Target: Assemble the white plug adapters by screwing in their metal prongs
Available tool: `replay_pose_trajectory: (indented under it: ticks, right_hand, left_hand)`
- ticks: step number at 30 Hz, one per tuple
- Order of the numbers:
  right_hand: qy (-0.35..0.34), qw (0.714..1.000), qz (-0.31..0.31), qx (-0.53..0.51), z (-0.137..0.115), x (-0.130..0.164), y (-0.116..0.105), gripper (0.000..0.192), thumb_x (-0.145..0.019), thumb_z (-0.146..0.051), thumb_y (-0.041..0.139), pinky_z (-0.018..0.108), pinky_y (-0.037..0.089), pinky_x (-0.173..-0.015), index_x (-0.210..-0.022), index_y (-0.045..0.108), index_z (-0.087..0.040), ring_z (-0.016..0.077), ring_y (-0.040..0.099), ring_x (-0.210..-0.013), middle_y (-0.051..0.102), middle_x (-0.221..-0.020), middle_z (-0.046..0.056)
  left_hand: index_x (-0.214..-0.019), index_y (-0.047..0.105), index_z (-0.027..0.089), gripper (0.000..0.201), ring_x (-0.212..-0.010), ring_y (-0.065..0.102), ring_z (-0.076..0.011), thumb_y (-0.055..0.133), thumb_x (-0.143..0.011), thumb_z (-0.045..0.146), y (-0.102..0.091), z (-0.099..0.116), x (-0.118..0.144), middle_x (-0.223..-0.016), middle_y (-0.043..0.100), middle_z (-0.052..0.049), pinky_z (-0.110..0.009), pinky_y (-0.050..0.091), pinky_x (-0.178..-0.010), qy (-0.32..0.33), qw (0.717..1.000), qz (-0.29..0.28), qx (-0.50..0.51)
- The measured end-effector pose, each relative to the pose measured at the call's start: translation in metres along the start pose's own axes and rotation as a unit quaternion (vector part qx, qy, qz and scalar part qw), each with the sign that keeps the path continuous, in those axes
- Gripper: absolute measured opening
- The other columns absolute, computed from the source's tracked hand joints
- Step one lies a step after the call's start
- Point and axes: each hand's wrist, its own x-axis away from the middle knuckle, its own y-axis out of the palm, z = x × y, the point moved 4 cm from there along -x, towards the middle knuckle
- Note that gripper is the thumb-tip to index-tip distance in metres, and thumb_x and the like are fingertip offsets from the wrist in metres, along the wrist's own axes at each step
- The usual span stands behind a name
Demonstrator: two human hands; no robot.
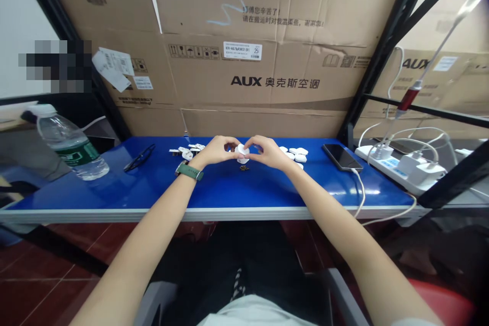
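Observation:
Between my two hands is a small white rounded plastic piece (242,150), pinched from both sides above the blue table. My left hand (220,150), with a green-strapped watch on its wrist, grips its left side. The fingers of my right hand (264,151) close on its right side. Just below the fingers lie a few tiny brass-coloured parts (244,167), with another white piece partly hidden behind them. Left of my left hand is a loose group of white pieces (187,154), some with metal prongs. Several white rounded pieces (298,155) lie beyond my right wrist.
On the blue table (244,191) a water bottle (72,145) and black glasses (139,158) stand to the left. A phone (342,157) with a white cable and a loaded power strip (401,165) are at right. A cardboard panel (244,86) closes off the back.

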Motion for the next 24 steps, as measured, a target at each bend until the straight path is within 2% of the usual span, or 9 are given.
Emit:
replay_pose_trajectory:
  ticks: [7, 15, 24]
  right_hand:
    - [0.024, 0.999, 0.032, 0.002, -0.0028, 0.0002, -0.0044, 0.023, -0.092, -0.044, 0.07, 0.029, 0.04, -0.07, -0.102, 0.072, -0.023, 0.0179, 0.057, -0.076, 0.074, -0.098, 0.004]
    - [0.008, 0.999, 0.033, 0.01, 0.003, 0.0009, 0.0009, 0.019, -0.088, -0.04, 0.075, 0.031, 0.043, -0.076, -0.099, 0.072, -0.025, 0.0225, 0.061, -0.089, 0.072, -0.101, 0.006]
    - [0.009, 0.999, 0.032, 0.008, -0.0012, 0.0, -0.0017, 0.02, -0.094, -0.042, 0.068, 0.031, 0.044, -0.076, -0.103, 0.073, -0.025, 0.0212, 0.063, -0.086, 0.075, -0.102, 0.005]
  left_hand:
    - [-0.104, 0.077, 0.014, 0.05, -0.079, 0.064, -0.0212, 0.077, -0.077, 0.057, -0.002, -0.0059, -0.0016, -0.086, 0.074, -0.007, -0.031, 0.048, -0.071, -0.019, 0.998, 0.025, 0.051]
    - [-0.103, 0.077, 0.014, 0.054, -0.082, 0.067, -0.0241, 0.081, -0.073, 0.059, 0.005, -0.0072, -0.0026, -0.084, 0.075, -0.008, -0.032, 0.051, -0.071, -0.038, 0.995, 0.007, 0.097]
    - [-0.105, 0.078, 0.014, 0.057, -0.09, 0.07, -0.0272, 0.076, -0.078, 0.064, 0.0049, -0.0071, -0.0024, -0.095, 0.078, -0.01, -0.033, 0.053, -0.076, -0.051, 0.988, -0.003, 0.147]
